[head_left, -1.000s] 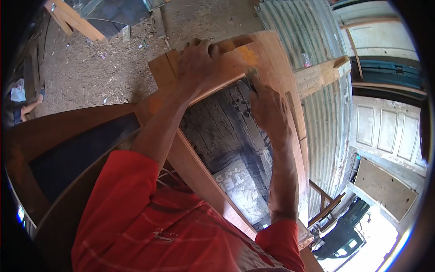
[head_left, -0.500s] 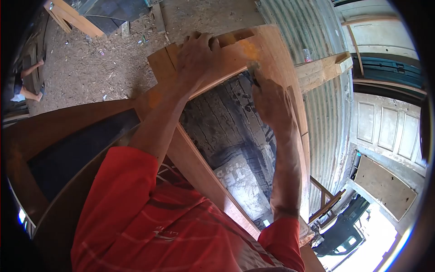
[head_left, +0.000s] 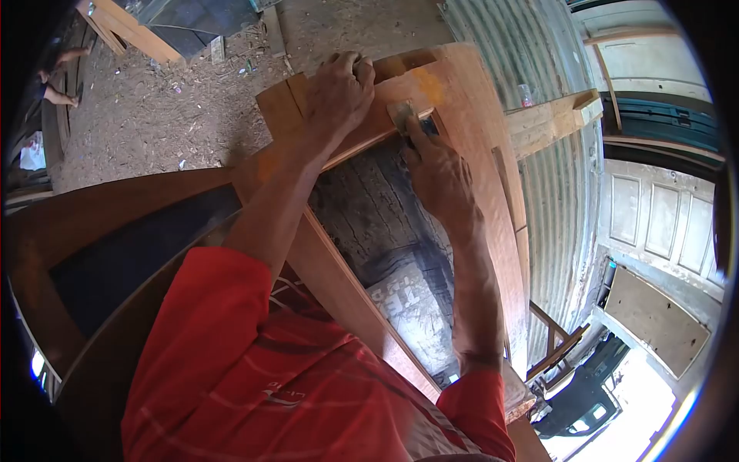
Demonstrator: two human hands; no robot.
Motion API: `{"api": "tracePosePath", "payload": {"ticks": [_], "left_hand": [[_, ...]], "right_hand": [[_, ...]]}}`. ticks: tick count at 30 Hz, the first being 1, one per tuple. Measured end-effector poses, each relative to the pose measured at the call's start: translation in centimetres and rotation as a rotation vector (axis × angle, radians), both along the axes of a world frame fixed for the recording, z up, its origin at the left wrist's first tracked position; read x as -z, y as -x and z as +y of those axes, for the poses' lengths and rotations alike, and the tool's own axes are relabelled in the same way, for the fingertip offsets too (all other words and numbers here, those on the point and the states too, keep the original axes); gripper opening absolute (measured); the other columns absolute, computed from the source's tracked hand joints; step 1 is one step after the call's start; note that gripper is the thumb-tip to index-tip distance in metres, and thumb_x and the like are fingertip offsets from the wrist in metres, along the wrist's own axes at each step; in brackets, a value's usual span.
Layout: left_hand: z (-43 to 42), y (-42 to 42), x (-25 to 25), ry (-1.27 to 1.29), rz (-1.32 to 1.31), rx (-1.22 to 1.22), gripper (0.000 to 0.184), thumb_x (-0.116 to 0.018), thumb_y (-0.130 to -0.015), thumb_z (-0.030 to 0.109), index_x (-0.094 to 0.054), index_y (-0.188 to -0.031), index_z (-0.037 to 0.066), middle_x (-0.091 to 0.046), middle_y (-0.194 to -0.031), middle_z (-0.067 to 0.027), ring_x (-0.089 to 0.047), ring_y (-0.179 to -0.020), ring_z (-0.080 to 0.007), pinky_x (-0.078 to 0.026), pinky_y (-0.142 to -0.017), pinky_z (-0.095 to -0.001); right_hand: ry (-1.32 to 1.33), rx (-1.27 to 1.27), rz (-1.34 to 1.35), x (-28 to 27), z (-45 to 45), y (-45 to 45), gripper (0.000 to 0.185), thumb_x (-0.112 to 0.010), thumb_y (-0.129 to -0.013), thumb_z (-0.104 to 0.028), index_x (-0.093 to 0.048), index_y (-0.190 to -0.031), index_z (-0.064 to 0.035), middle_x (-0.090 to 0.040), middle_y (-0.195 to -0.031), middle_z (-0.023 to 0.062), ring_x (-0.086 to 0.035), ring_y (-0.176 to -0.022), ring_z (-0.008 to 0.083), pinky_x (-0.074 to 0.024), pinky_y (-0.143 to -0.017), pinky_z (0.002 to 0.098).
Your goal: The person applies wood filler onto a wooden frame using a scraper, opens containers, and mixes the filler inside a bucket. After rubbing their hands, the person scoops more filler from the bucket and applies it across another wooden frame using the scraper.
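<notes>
My right hand is wrapped round the handle of a flat-bladed scraper. The blade lies against the top rail of a reddish wooden frame, beside an orange patch. My left hand rests at the far edge of the same rail, fingers curled over it; whether it holds something small is hidden. Through the frame's opening a dark, cracked surface shows, with a pale printed sheet nearer to me.
Corrugated metal sheets and a wooden beam lie to the right. A panelled door stands beyond. Another wooden frame is at the left. At the far left another person's limbs show above the littered ground.
My right hand and the scraper have moved left along the top rail, away from the inner corner. My left hand stays at nearly the same place. The other person's limbs have shifted.
</notes>
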State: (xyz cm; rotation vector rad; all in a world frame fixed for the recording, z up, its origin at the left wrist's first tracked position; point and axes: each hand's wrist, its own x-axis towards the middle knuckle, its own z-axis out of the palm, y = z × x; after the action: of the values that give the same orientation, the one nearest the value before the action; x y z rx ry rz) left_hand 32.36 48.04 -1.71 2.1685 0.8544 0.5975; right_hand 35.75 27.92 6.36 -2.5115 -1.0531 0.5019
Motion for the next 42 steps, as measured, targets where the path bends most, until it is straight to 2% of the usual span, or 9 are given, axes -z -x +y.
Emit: {"api": "tracePosePath", "payload": {"ticks": [15,18,21,29,32,34,36,39,42], "left_hand": [[0.1,-0.1,-0.5,0.046,0.105,-0.015,0.047,-0.046,-0.106,0.039,-0.07,-0.115,-0.001,-0.068,-0.121,-0.0248,-0.065,-0.114,-0.0424,-0.05,-0.101,-0.0495],[-0.1,-0.3,2.6,-0.157,0.062,0.035,0.047,-0.044,-0.106,0.038,-0.069,-0.115,-0.001,-0.067,-0.123,-0.0259,-0.064,-0.115,-0.0431,-0.049,-0.102,-0.05],[1.5,1.0,2.8,-0.211,0.154,-0.024,0.044,-0.044,-0.106,0.035,-0.069,-0.115,-0.001,-0.067,-0.121,-0.0269,-0.064,-0.116,-0.0437,-0.05,-0.101,-0.0511],[1.1,0.3,-0.4,0.24,0.02,-0.013,0.051,-0.042,-0.109,0.042,-0.068,-0.124,0.0,-0.065,-0.13,-0.0275,-0.064,-0.118,-0.0444,-0.049,-0.106,-0.0537],[1.6,-0.1,1.9,0.012,0.17,-0.112,0.057,-0.042,-0.108,0.051,-0.07,-0.123,0.004,-0.067,-0.125,-0.0277,-0.063,-0.117,-0.0477,-0.049,-0.101,-0.0546],[2.0,-0.6,2.4,-0.019,0.257,-0.142,0.06,-0.044,-0.105,0.059,-0.076,-0.116,0.009,-0.07,-0.119,-0.0263,-0.064,-0.113,-0.0474,-0.049,-0.097,-0.0546],[3.1,-0.5,3.0,-0.091,0.155,-0.042,0.07,-0.052,-0.098,0.065,-0.076,-0.118,0.003,-0.071,-0.122,-0.0255,-0.065,-0.115,-0.0444,-0.048,-0.099,-0.0542],[2.8,-0.7,2.7,-0.023,0.103,0.002,0.063,-0.057,-0.098,0.057,-0.073,-0.123,0.002,-0.071,-0.126,-0.0244,-0.066,-0.117,-0.0455,-0.05,-0.1,-0.0518],[3.2,-0.9,3.1,-0.089,0.133,0.06,0.059,-0.06,-0.099,0.052,-0.074,-0.122,0.001,-0.074,-0.12,-0.0249,-0.068,-0.115,-0.0435,-0.052,-0.098,-0.0486]], "right_hand": [[0.132,-0.11,-0.031,-1.3,-0.4,0.0,0.049,-0.059,-0.101,-0.019,-0.056,-0.149,-0.0151,-0.071,-0.114,0.0241,-0.068,-0.105,0.0451,-0.0528,-0.091,0.0532],[0.008,-0.148,-0.061,1.0,-0.6,-1.2,0.045,-0.058,-0.102,-0.021,-0.056,-0.147,-0.0136,-0.07,-0.115,0.02,-0.069,-0.1,0.0445,-0.0542,-0.087,0.0537],[0.164,-0.092,0.073,-3.1,0.6,-0.2,0.041,-0.06,-0.101,-0.018,-0.062,-0.142,-0.0106,-0.071,-0.116,0.0218,-0.068,-0.104,0.0451,-0.0541,-0.089,0.0527],[-0.26,0.402,0.489,-1.9,-6.5,3.1,0.046,-0.062,-0.1,-0.005,-0.06,-0.146,-0.007,-0.071,-0.099,0.0158,-0.067,-0.08,0.0173,-0.0543,-0.074,0.0349],[-0.289,0.518,0.576,-1.3,-8.0,6.2,0.047,-0.062,-0.1,-0.006,-0.06,-0.147,-0.0075,-0.068,-0.094,0.0155,-0.063,-0.071,0.0132,-0.0538,-0.068,0.0328],[-0.362,0.476,0.533,0.2,-9.7,8.8,0.046,-0.063,-0.098,-0.009,-0.06,-0.144,-0.0015,-0.074,-0.111,0.0258,-0.074,-0.091,0.0259,-0.0568,-0.083,0.0398],[-0.371,0.484,0.607,0.2,-11.0,11.0,0.045,-0.06,-0.099,-0.011,-0.059,-0.142,0.002,-0.069,-0.123,0.0298,-0.071,-0.111,0.0412,-0.0553,-0.094,0.0447],[-0.473,0.48,0.512,1.2,-13.2,13.5,0.046,-0.061,-0.099,-0.008,-0.059,-0.144,-0.0003,-0.074,-0.107,0.0236,-0.072,-0.081,0.027,-0.056,-0.075,0.0388],[-0.499,0.548,0.425,1.8,-16.1,15.6,0.045,-0.061,-0.099,-0.01,-0.058,-0.143,0.0012,-0.071,-0.117,0.0291,-0.074,-0.093,0.0388,-0.0563,-0.084,0.0431]]}}
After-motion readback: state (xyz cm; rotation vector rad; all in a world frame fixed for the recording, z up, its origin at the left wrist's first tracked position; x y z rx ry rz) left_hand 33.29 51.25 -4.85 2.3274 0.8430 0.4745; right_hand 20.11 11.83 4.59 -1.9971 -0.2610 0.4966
